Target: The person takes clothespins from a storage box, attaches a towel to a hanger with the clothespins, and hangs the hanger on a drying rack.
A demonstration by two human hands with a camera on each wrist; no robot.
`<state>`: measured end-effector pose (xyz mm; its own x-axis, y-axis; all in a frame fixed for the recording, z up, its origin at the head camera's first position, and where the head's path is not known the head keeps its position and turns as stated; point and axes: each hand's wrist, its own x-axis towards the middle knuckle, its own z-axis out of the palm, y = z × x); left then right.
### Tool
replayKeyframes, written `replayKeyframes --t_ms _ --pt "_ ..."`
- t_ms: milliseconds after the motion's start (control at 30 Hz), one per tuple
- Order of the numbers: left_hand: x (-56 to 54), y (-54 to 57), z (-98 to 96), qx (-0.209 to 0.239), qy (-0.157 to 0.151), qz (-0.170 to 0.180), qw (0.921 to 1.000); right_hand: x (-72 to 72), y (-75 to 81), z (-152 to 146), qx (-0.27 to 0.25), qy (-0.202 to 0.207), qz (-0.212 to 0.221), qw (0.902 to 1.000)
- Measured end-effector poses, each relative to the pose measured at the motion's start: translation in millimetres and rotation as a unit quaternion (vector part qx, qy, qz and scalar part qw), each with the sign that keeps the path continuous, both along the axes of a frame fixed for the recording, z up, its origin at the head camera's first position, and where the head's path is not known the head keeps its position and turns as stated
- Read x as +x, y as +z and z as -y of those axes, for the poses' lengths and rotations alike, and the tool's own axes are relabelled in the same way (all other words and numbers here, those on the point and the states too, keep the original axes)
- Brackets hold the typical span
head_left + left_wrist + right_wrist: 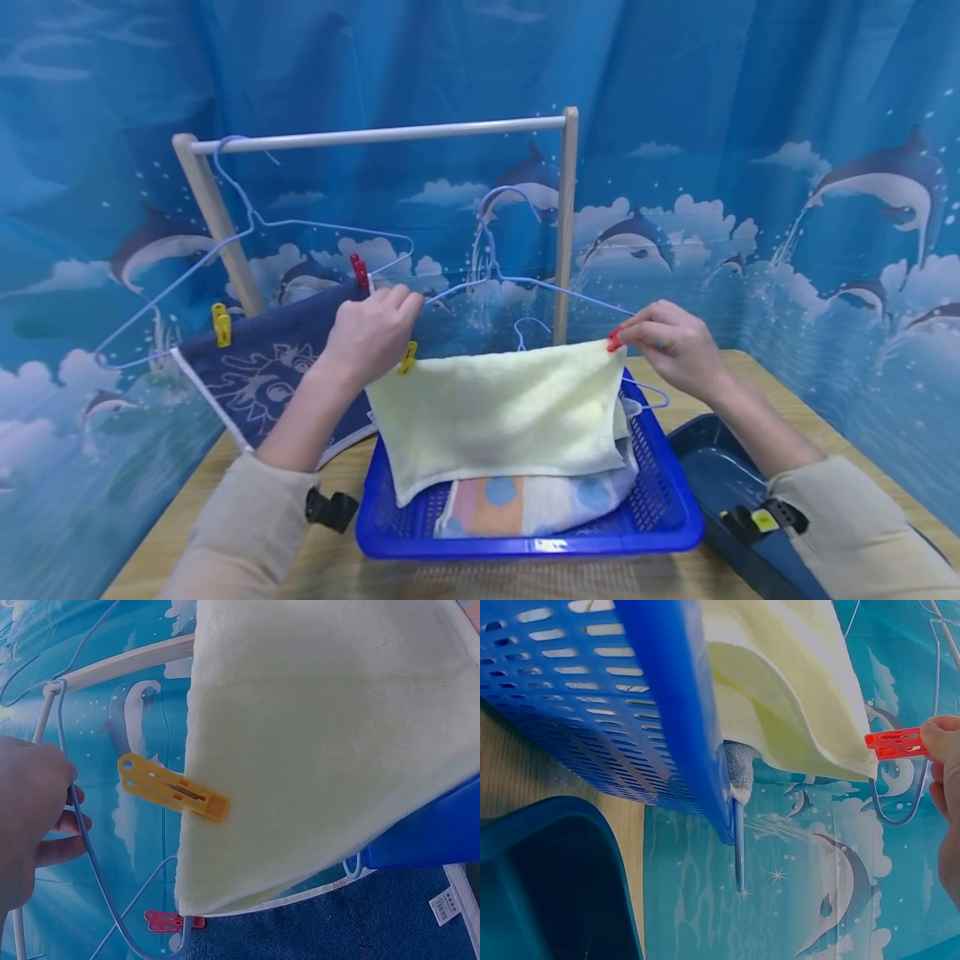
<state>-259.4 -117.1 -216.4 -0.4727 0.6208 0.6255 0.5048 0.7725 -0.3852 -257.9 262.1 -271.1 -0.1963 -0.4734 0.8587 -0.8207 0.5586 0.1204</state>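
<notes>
A pale yellow towel (502, 417) hangs from a light blue wire hanger (492, 265) over the basket. My left hand (378, 329) grips the hanger near its left end, fingers curled round the wire in the left wrist view. Beside that hand, a yellow clothespin (172, 787) clamps the towel's left part. At the towel's right corner my right hand (678, 342) pinches a red clothespin (896, 743) between thumb and fingers. The clothespin's tip sits right at the towel's edge, close to the hanger's right end.
Below stands a blue basket (528, 546) holding a patterned towel (551, 504) and more hangers. To its right lies a dark tub (723, 467). Behind, a rack (375, 135) carries a hanger with a navy towel (277, 367), clipped by yellow and red clothespins.
</notes>
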Motion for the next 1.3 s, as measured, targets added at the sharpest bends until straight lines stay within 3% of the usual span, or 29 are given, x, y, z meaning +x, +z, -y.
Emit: replayKeyframes --t_ms 567,967,1133,1300 --pt "2.7 -0.4 -2.5 0.021 0.014 -0.042 0.9988 1.5 0.6 1.8 0.058 -0.019 0.016 0.9980" --pt "4.4 0.2 -2.7 0.029 0.035 -0.023 0.9987 1.6 2.8 6.3 0.090 -0.050 0.018 0.9945" --pt "5.2 1.8 -0.2 0.036 0.052 -0.001 0.9980 2.4 1.8 5.5 0.088 -0.059 -0.019 0.9941" --pt "7.2 5.5 3.0 0.049 0.063 -0.001 0.9968 2.1 3.9 4.7 0.066 -0.080 -0.096 0.9900"
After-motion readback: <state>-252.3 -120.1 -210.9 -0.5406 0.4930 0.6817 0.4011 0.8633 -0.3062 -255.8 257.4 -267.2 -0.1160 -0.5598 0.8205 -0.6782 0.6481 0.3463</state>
